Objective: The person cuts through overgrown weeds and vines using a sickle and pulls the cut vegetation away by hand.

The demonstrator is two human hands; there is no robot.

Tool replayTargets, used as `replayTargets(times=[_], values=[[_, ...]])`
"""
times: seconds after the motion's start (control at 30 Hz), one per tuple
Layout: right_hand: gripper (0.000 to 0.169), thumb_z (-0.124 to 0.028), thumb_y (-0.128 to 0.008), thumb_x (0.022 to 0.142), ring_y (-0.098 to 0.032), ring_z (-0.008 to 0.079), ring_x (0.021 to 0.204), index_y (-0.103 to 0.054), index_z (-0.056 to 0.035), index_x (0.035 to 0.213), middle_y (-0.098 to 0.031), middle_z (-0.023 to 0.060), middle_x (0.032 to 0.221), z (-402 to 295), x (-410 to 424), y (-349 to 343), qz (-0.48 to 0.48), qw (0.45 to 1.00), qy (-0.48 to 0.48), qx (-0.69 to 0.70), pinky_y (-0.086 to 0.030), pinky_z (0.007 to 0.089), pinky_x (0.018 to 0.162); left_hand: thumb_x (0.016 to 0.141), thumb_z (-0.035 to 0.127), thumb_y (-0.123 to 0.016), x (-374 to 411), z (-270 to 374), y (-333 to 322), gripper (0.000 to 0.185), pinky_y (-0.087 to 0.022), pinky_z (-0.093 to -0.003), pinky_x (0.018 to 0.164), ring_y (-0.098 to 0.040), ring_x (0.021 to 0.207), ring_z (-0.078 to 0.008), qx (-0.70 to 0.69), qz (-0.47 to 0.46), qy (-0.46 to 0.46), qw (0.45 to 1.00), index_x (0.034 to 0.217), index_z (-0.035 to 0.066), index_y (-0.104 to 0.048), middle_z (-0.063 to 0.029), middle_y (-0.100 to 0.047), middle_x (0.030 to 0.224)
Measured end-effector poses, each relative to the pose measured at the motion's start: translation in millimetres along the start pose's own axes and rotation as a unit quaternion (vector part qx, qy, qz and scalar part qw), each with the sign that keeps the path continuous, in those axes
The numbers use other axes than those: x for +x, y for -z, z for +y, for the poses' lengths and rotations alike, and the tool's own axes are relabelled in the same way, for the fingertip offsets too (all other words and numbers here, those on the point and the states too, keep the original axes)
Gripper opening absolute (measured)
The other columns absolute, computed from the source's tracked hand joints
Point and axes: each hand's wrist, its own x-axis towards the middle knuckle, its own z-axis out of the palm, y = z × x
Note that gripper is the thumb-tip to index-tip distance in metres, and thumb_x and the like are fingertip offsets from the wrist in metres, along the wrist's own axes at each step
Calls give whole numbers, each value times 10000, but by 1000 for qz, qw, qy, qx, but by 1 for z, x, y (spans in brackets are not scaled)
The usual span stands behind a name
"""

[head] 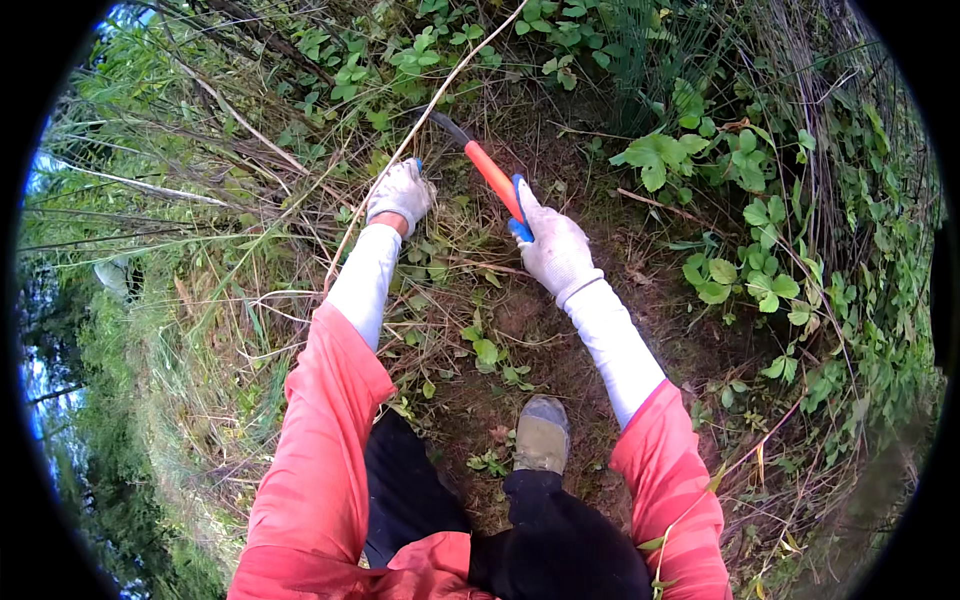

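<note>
My right hand (556,244), in a white knit glove with a blue coated palm, grips the orange handle (493,180) of a sickle. Its dark curved blade (450,128) points up and to the left, and the tip is partly lost behind a long dry stem (442,94). My left hand (401,193), in a soiled glove of the same kind, is low among cut grass and weeds, left of the sickle. Its fingers curl downward, so what lies inside them is hidden. The long stem runs diagonally past this hand and along my left forearm.
Leafy bramble-like plants (664,157) grow at the right, with tall dry stalks (814,150) behind them. Dry grass and thin branches (247,161) tangle at the left. My boot (542,435) stands on bare soil (525,315) strewn with cuttings. A thin vine (757,442) crosses near my right sleeve.
</note>
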Motion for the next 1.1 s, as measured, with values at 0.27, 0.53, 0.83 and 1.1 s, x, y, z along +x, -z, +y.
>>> replayTargets(times=[0.27,0.53,0.83,1.1], values=[[618,-111,-626,820,-648,241,709,-370,-96,1382,-637,186,860,22,-218,13,-74,923,-265,269,-502,327,682,748,144,-603,-132,-72,-41,292,-445,-447,800,-547,946,-342,-9,117,-204,972,1036,102,-585,-136,-586,1031],[582,-81,-546,896,-493,61,539,-305,-125,1424,-559,8,692,-36,-210,39,106,816,-397,406,-444,217,486,703,124,-612,-228,-139,-70,450,-407,-478,794,-505,938,-368,32,62,-225,972,1148,105,-540,-177,-522,1077],[602,-133,-598,854,-647,226,752,-338,-62,1392,-646,172,923,-35,-268,17,-14,946,-245,213,-498,303,710,798,326,-648,-188,50,44,746,-265,-493,1037,-321,1281,-404,-111,101,-307,940,1412,86,-298,-197,-346,1395],[639,-64,-540,882,-488,73,487,-231,-78,1441,-562,42,697,-47,-254,46,146,751,-438,472,-441,217,433,752,494,-662,-88,70,-64,791,-426,-402,951,-528,1111,-368,-53,-172,-25,983,1289,-20,-391,-249,-529,1202]])
